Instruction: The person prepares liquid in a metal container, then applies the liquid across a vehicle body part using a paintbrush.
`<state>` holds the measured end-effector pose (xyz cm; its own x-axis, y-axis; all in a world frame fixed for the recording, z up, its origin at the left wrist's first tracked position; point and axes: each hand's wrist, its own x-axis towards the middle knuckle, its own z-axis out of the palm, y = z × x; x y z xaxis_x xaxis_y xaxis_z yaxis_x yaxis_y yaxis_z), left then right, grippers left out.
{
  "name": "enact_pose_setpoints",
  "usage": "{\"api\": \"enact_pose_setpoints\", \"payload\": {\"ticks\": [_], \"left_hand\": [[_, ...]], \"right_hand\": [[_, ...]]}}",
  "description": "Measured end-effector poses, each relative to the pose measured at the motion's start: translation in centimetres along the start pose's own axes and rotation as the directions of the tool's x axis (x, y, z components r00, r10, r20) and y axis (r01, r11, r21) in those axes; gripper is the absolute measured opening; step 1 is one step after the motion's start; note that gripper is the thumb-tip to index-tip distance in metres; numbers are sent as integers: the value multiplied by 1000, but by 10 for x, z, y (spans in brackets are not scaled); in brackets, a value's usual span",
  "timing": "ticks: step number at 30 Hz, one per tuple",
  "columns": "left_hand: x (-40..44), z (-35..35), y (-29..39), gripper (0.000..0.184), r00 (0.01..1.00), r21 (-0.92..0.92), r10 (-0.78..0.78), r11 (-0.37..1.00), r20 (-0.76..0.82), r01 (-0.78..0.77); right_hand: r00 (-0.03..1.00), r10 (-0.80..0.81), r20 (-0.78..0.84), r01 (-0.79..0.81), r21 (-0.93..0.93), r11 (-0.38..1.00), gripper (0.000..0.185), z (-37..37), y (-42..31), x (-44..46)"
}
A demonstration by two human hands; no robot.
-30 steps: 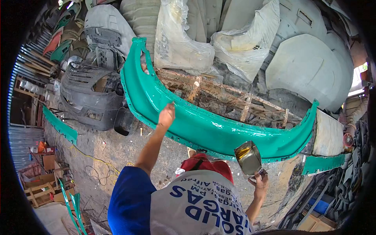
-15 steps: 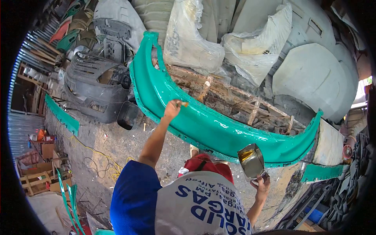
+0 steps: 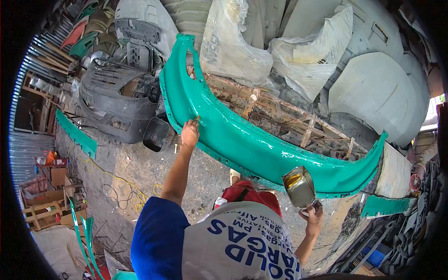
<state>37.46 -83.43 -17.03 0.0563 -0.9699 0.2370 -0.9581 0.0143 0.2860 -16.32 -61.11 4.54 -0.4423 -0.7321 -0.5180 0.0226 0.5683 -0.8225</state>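
Note:
A long curved green bumper-shaped panel (image 3: 242, 140), glossy and wet-looking, lies across the view on a rusty frame. My left hand (image 3: 190, 133) is closed on what looks like a small brush (image 3: 198, 119); its orange-brown tip meets the left part of the panel. Most of the brush is hidden by my fingers. At the panel's near edge, right of centre, my right hand (image 3: 312, 214) grips a cut-open metal tin (image 3: 299, 189) by its lower end. Amber liquid shows inside the tin, which is tilted.
A dark grey bumper (image 3: 116, 102) and a black bin (image 3: 156, 134) stand left of the panel. Plastic-wrapped parts (image 3: 233, 51) and a pale hood-shaped panel (image 3: 373, 88) lean behind. A yellow cord (image 3: 116, 179) crosses the floor. Black parts (image 3: 368, 242) are stacked at right.
My left hand has moved left along the green panel, and the brush tip now points up toward its far side. My right hand still holds the tin in nearly the same place.

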Motion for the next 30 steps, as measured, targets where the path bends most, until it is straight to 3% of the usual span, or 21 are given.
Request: {"api": "enact_pose_setpoints", "payload": {"ticks": [6,8,12,14,15,17,19,21,26,28,30], "left_hand": [[-21,13,10,21,996,-150,-62,986,61,71],[-25,21,3,20,989,-223,149,964,-6,-146],[16,-21,5,19,982,-399,165,910,93,-115],[46,-22,0,19,999,-520,4,854,-44,-26],[55,-14,-3,19,999,-520,2,854,-44,-24],[67,18,-7,21,911,-495,-295,860,-288,122],[65,48,-1,24,878,-544,-388,818,-279,189],[55,75,15,27,790,-812,-569,558,-228,168],[21,68,70,28,763,-847,-626,484,-159,220],[12,59,76,27,824,-788,-518,596,-229,156],[8,52,68,27,805,-818,-552,552,-217,159]], "right_hand": [[1000,-4,19,4,-9,1000,71,5,0,1],[1000,-4,-3,4,4,1000,71,6,1,0],[1000,7,6,-7,20,1000,72,5,0,-1],[1000,3,2,-3,21,1000,72,5,1,-1],[1000,3,2,-3,18,1000,72,4,1,-1],[1000,-3,15,3,7,1000,73,5,-1,-1],[1000,-5,1,5,-1,1000,73,8,-2,-3],[1000,-6,-12,6,-10,1000,73,9,-3,-6],[1000,-24,1,24,-76,997,71,11,2,-1],[1000,-19,12,20,-60,998,69,14,-1,1],[1000,-14,21,15,-41,999,67,17,-7,2]]}}
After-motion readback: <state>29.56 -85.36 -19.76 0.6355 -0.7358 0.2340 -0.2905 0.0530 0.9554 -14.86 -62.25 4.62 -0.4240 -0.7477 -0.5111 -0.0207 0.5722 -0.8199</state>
